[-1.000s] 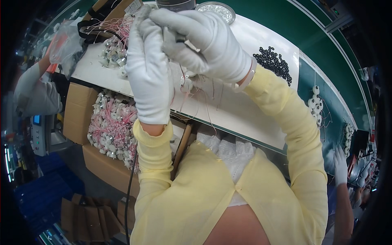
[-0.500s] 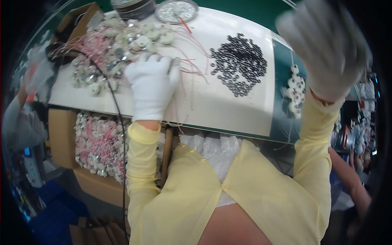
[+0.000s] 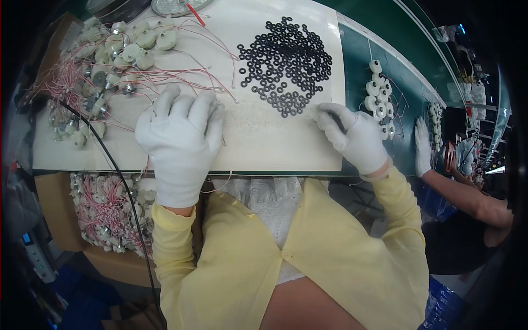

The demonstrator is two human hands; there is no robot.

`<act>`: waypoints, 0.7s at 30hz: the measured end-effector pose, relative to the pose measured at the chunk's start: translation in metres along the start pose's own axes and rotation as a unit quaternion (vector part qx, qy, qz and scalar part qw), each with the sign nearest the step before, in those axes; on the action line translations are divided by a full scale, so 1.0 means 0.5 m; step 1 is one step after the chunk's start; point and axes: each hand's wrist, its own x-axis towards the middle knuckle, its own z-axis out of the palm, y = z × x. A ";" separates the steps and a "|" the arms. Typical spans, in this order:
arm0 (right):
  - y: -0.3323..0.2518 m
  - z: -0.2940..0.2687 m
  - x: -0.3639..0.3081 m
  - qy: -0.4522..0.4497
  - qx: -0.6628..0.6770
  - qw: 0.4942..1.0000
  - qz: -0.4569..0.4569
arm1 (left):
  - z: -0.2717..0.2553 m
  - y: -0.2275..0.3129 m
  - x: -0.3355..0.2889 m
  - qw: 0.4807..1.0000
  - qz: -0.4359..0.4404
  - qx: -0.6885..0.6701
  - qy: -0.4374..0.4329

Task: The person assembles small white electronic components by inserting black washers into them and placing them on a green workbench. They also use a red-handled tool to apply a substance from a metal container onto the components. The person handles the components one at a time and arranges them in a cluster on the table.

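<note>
Across the white tabletop (image 3: 258, 151) that I watch through the head camera, a broad patch of black rings (image 3: 286, 63) lies right of centre, packed most densely toward its far side. To the left is a tangled heap of white-capped round parts (image 3: 132, 52) with pink wires (image 3: 60, 82), some trailing right toward the rings.

The left hand (image 3: 179, 126), in a white glove, is over the near left of the table, fingers bent, beside those wires; I cannot tell whether it grips anything. The right hand (image 3: 357, 137), gloved likewise, curls its fingers just beside the near right edge of the rings; I cannot make out whether anything is pinched there.

Rightward, a green surface (image 3: 357, 52) bears a cluster of white parts (image 3: 379, 99), and beyond it I see a co-worker's gloved hand (image 3: 422, 146). A metal dish (image 3: 168, 13) sits at the far left. Below the table's near left edge, a cardboard box (image 3: 55, 206) holds more wired parts, a black cable (image 3: 118, 171) crossing in front.
</note>
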 end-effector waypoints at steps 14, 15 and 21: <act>0.004 -0.007 0.036 -0.083 0.419 0.881 0.203 | 0.023 -0.004 -0.022 0.998 -0.025 -0.007 0.056; 0.005 -0.006 0.035 -0.082 0.415 0.884 0.199 | 0.022 -0.003 -0.023 0.998 -0.025 -0.007 0.055; 0.011 0.015 0.039 -0.031 0.293 0.955 0.022 | 0.024 -0.006 -0.026 0.998 -0.029 -0.014 0.059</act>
